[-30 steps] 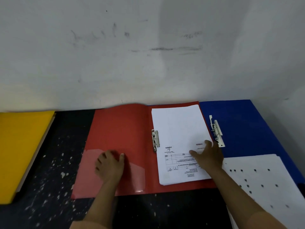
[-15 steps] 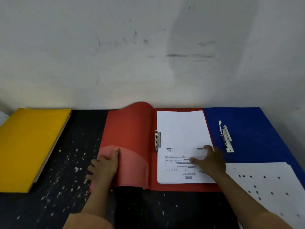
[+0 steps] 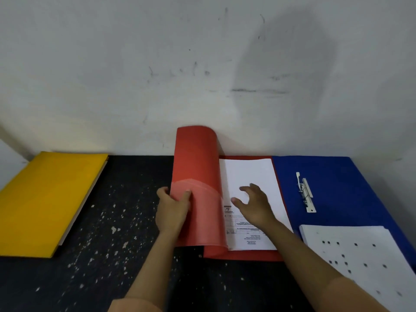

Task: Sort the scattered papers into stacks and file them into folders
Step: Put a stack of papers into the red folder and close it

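Observation:
A red folder (image 3: 195,167) lies in the middle of the dark table with its left cover lifted and curling over to the right. My left hand (image 3: 172,210) grips that cover's left edge. A white printed paper stack (image 3: 249,174) rests inside the folder. My right hand (image 3: 254,204) hovers over the stack with its fingers spread, holding nothing. To the right, a blue folder (image 3: 337,176) lies open with its white metal clip (image 3: 306,194) showing. A second white paper stack (image 3: 360,262) with small dark marks overlaps its near part.
A shut yellow folder (image 3: 49,199) lies at the left of the table. The speckled black tabletop (image 3: 108,244) shows between it and the red folder. A scuffed white wall (image 3: 202,75) rises right behind the folders.
My left hand has taken the red folder's left cover and swung it up and rightward over the papers. My right hand has lifted off the stack and moved left.

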